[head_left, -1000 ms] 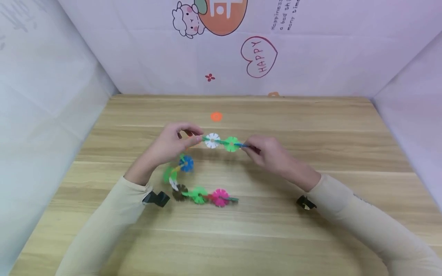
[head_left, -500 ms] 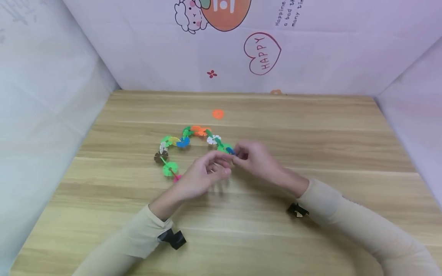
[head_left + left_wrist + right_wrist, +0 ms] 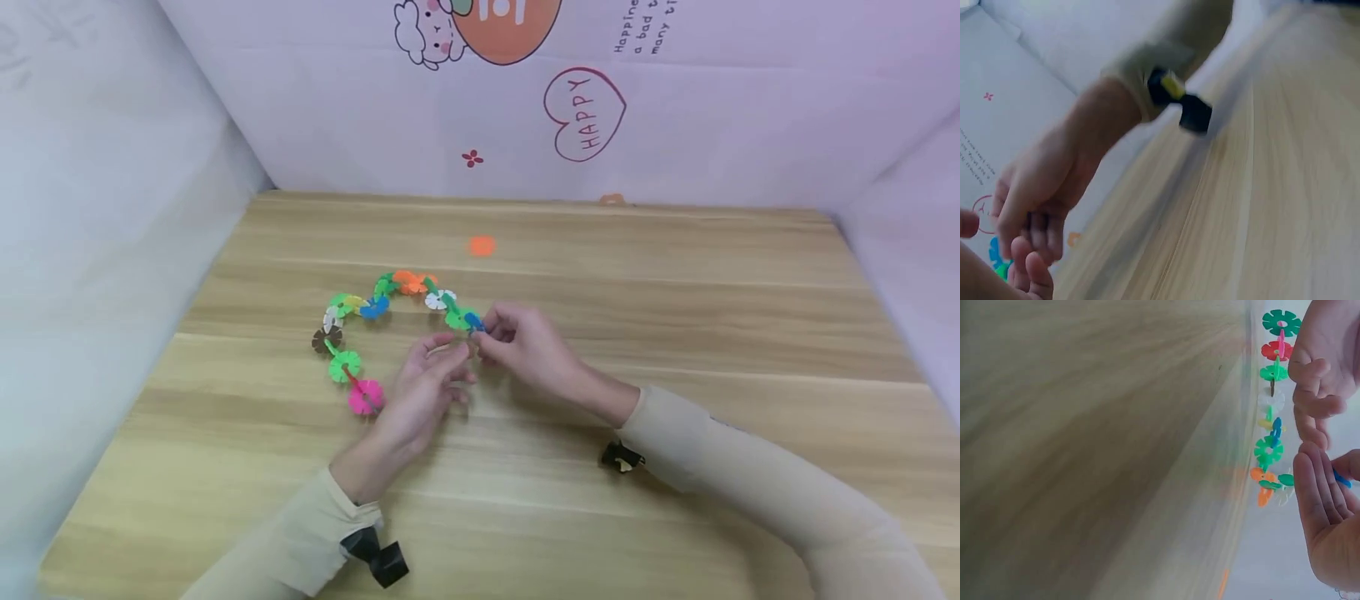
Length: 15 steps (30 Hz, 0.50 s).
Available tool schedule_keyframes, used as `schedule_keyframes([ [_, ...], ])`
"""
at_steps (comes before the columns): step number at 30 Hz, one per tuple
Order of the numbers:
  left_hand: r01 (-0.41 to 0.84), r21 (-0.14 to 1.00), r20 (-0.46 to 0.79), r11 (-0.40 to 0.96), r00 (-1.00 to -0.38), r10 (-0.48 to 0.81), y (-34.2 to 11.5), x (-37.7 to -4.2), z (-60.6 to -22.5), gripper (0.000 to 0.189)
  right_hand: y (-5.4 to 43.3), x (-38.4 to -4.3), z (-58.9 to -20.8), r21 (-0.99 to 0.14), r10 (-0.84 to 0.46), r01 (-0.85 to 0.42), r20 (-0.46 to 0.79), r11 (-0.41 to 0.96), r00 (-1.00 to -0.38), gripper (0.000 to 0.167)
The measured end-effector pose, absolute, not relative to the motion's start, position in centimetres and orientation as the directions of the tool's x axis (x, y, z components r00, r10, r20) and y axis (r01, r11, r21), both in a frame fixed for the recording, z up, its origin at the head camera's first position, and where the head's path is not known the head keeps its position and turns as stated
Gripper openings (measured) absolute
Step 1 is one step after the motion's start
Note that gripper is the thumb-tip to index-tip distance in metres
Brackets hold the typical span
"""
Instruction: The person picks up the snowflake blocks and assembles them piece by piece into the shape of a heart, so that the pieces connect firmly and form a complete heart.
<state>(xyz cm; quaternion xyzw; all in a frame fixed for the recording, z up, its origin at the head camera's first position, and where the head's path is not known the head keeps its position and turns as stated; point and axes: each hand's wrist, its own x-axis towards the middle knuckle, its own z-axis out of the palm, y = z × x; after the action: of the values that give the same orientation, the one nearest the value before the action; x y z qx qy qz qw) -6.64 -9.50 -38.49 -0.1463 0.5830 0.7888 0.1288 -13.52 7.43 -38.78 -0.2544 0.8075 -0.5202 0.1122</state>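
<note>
A chain of interlocking snowflake discs curves in an arc over the wooden table, in green, brown, white, yellow, blue and orange. At its right end my right hand pinches a blue disc between thumb and fingers. My left hand lies inside the arc with loosely bent fingers, its fingertips close to the right hand. Beside the left hand is the pink disc near the chain's front end. In the right wrist view the blue disc shows between the right thumb and fingers, and a dark green disc ends the chain.
A loose orange disc lies on the wooden table behind the chain. White printed cloth stands along the back edge, with more cloth at both sides. Black wrist cameras hang below the sleeves.
The left hand has let go of the chain and moved forward toward the body. The chain has come down from a stretched hold into an arc. Lately the right hand has shifted left.
</note>
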Motion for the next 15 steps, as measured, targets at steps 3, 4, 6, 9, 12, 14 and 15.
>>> schedule_keyframes([
  [3,-0.359,0.844,-0.396,-0.399,-0.918,-0.010,-9.6,-6.8,-38.7,0.037,6.3,-13.5,-38.9,-0.902,-0.510,-0.297,0.104,0.313,-0.854,0.005],
  [4,-0.353,0.833,-0.400,-0.425,-0.916,-0.023,-9.4,-7.2,-38.8,0.033,6.3,-13.5,-39.0,-0.898,-0.503,-0.311,0.121,0.313,-0.856,0.005],
  [6,-0.339,0.820,-0.412,-0.461,-0.909,-0.064,-9.3,-7.9,-38.9,0.023,6.3,-13.2,-39.1,-0.883,-0.495,-0.345,0.155,0.319,-0.855,0.006],
  [9,-0.328,0.809,-0.436,-0.488,-0.891,-0.124,-9.5,-9.0,-39.2,0.010,6.1,-12.9,-39.3,-0.855,-0.509,-0.396,0.188,0.336,-0.840,0.008],
  [12,-0.345,0.807,-0.464,-0.479,-0.872,-0.154,-9.7,-9.7,-39.5,0.004,6.2,-12.7,-39.3,-0.831,-0.549,-0.421,0.174,0.364,-0.818,0.010],
  [14,-0.358,0.813,-0.469,-0.459,-0.870,-0.151,-9.9,-10.2,-39.7,0.005,6.4,-13.0,-39.3,-0.826,-0.584,-0.422,0.144,0.373,-0.799,0.011],
  [15,-0.359,0.818,-0.465,-0.449,-0.872,-0.152,-10.0,-10.4,-39.8,0.006,6.6,-13.2,-39.1,-0.832,-0.604,-0.414,0.124,0.369,-0.787,0.011],
])
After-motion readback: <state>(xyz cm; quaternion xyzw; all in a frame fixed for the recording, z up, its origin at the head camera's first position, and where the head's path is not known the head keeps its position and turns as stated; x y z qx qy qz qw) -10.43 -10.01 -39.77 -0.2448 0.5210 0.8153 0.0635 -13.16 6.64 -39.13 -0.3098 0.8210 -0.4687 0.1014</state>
